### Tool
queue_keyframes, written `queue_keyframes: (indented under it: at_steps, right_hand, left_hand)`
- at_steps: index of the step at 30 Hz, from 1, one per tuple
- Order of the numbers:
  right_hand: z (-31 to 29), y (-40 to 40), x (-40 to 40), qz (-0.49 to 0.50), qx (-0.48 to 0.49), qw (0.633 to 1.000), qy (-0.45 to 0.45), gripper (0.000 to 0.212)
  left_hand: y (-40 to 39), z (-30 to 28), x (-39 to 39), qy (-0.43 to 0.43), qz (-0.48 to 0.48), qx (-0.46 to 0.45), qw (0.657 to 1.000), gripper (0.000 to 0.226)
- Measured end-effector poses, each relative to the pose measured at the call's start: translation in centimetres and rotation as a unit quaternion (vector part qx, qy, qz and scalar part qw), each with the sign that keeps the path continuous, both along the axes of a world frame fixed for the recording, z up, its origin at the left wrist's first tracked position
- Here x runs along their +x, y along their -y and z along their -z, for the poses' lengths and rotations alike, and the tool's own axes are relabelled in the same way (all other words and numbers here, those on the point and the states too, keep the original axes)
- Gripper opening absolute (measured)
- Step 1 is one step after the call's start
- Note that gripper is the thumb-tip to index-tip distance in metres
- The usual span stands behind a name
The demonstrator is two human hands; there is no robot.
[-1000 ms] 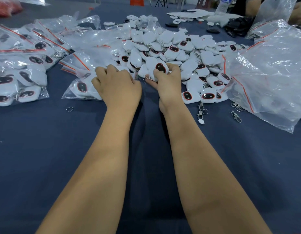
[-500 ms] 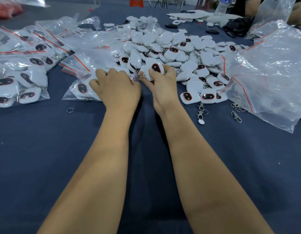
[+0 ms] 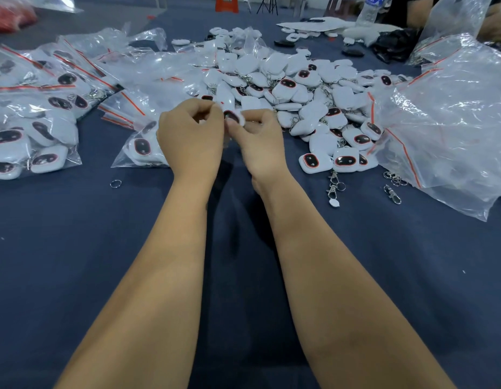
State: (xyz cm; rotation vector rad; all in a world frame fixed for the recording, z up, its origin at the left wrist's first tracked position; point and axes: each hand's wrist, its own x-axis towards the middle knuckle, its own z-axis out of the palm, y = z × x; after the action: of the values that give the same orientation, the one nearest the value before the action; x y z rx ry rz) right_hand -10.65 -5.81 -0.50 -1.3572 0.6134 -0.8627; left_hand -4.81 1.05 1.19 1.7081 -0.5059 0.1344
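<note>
Both hands meet at the near edge of the pile (image 3: 299, 94). The right hand (image 3: 260, 141) pinches a white tag (image 3: 233, 117) with a dark oval face, and the left hand (image 3: 191, 138) curls its fingertips onto the tag's left edge. The tag sits between them over the blue worktop (image 3: 75, 248).

White rounded-square plastic tag (image 3: 233, 117), held between fingers: shell was smooth and moulded with slight sheen; black oval inset looked glossy, red-rimmed.
Heap of white plastic tags (image 3: 299, 88): same smooth, semi-gloss finish.
Clear plastic zip bags with red seal strips (image 3: 454, 122): thin film, crinkled, strongly glossy, caught bright highlights.
Silver metal swivel clasps (image 3: 334, 186) and small metal split ring (image 3: 115, 183): polished, reflective.
Dark blue cloth table cover (image 3: 75, 248): matt, fine-textured, softly creased.
Clear plastic bottle (image 3: 370, 9) at far edge: transparent, shiny.
</note>
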Motion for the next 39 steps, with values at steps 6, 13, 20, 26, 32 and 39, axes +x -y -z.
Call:
queue_keyframes:
  at_steps: [6,13,20,26,32,39]
  right_hand:
    - [-1.5,-0.4,1.9,-0.181,-0.043,0.972,-0.143,0.032]
    - [-0.2,-0.6,-0.3,-0.152,-0.094,0.983,-0.048,0.022]
    - [-0.6,1.1,-0.1,0.079,0.009,0.997,0.003,0.030]
    - [-0.5,3.6,-1.8,0.200,0.103,0.972,0.067,0.014]
    - [-1.1,4.0,-2.5,0.217,0.107,0.966,0.092,0.020]
    - [-1.8,4.1,-2.8,0.156,0.155,0.968,0.122,0.028]
  left_hand:
    - [0.2,0.1,0.2,-0.040,0.024,-0.070,0.996,0.012]
    - [0.2,0.0,0.0,-0.126,0.096,-0.175,0.972,0.020]
    - [0.7,0.5,-0.7,0.030,0.095,-0.073,0.992,0.024]
    - [0.1,1.5,1.3,-0.058,0.038,0.031,0.997,0.023]
    - [0.8,1.9,1.0,-0.056,0.064,0.073,0.994,0.037]
    - [0.1,0.9,0.6,-0.166,0.119,-0.047,0.978,0.014]
